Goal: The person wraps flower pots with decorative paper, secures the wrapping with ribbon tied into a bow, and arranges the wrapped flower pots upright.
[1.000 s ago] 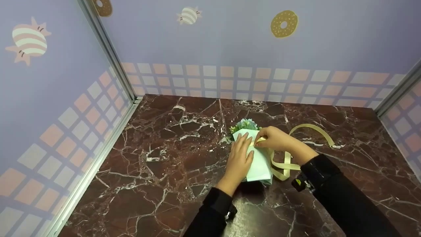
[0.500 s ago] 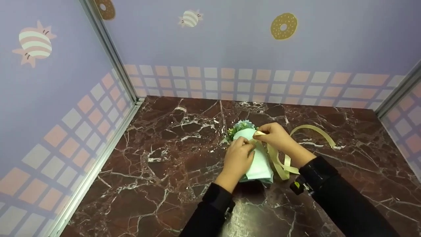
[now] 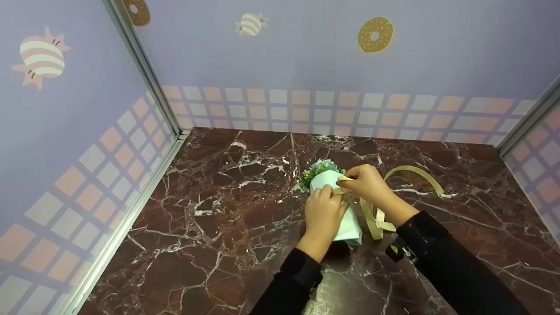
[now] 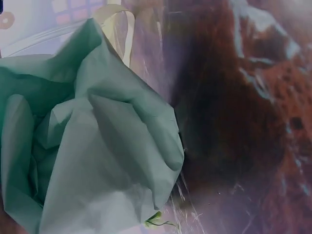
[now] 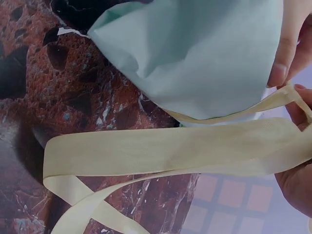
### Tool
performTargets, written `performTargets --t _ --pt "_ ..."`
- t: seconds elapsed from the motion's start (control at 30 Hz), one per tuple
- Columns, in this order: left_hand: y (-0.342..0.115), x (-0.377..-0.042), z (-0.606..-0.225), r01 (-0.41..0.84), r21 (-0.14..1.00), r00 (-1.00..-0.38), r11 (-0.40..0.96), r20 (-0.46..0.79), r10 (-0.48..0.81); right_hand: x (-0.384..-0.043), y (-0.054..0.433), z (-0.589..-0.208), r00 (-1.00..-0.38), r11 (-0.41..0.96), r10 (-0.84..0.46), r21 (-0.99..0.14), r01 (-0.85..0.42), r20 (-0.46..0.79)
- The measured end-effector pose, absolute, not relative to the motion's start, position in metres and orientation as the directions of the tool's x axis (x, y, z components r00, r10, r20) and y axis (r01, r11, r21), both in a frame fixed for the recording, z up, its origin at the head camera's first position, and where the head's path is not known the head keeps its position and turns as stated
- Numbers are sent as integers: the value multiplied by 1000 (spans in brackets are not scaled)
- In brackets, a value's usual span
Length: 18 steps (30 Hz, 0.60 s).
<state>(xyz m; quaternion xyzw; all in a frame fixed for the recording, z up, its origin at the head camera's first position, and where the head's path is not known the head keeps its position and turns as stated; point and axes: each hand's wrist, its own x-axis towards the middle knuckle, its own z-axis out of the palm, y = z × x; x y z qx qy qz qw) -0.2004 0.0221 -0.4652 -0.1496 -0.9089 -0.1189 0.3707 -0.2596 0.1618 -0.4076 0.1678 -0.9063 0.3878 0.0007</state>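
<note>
A small bouquet of blue and green flowers (image 3: 323,166), wrapped in pale mint paper (image 3: 326,179), lies on the marbled table. My left hand (image 3: 323,215) rests over the wrapping with its fingers curled, pinching the pale yellow ribbon (image 5: 146,151) against the paper. Just to its right, my right hand (image 3: 366,186) pinches a folded part of the same ribbon between thumb and fingers. In the right wrist view, the ribbon runs under the wrapping and up to both hands, with long loops trailing. The left wrist view shows the open, folded lower end of the paper (image 4: 136,141).
The loose ribbon tail arcs across the table (image 3: 245,210) to the right of the bouquet. Purple panels (image 3: 306,52) with candy and doughnut prints stand at the back and both sides.
My left hand, flat on the wrapping before, has curled its fingers at the ribbon. The right hand has lifted the ribbon slightly, and the trailing loops have drawn closer to the bouquet.
</note>
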Motion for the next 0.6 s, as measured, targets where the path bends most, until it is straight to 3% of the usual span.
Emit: performTargets --t 0.3,0.6 --pt "22 -196 -469 374 100 -695 922 689 207 -262 164 -410 -955 660 -232 -692 -292 183" --pt "24 -192 -477 325 99 -780 941 590 208 -265 165 -414 -978 637 -167 -743 -206 128"
